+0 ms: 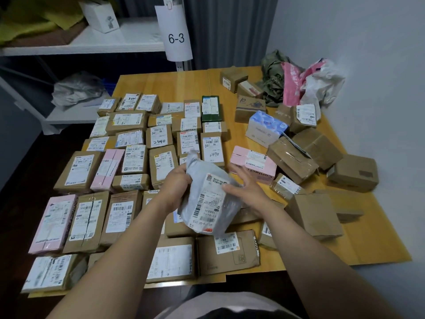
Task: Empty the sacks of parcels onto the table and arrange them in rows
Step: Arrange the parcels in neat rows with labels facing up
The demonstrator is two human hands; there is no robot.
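Left forearm [119,256], right forearm [305,249], both bare, pale pinkish-grey top [207,303] low in view, darker fold across it

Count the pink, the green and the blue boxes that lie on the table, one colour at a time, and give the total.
Pink boxes: 3
Green box: 1
Blue box: 1
Total: 5

Both hands [177,187] [243,189] hold a grey parcel [207,199] above rowed boxes [128,162].
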